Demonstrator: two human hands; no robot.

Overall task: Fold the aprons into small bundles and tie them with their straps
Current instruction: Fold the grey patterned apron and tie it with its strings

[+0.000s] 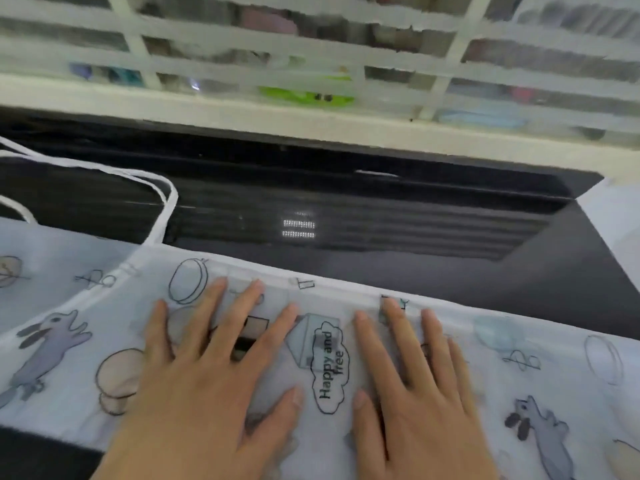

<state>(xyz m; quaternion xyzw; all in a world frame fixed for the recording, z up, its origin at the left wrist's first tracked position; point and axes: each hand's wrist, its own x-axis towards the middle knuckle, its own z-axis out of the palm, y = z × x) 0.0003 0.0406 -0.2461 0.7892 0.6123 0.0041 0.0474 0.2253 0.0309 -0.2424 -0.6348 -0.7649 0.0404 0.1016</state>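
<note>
while flat under both hands (pixel 311 386), thin, perhaps translucent printed apron (pixel 519 358)

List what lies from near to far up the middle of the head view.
Hands, left and right, pressed flat on the printed apron → apron's white hem → glossy black surface → white ledge → white grille.

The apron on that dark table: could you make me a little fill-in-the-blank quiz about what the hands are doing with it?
1. Both hands, the left hand and the right hand, lie ____ on the apron, fingers spread.
2. The words printed between the hands read "Happy and ____".
3. The white strap loops over the ____ table.

Missing words: flat; free; black
</note>
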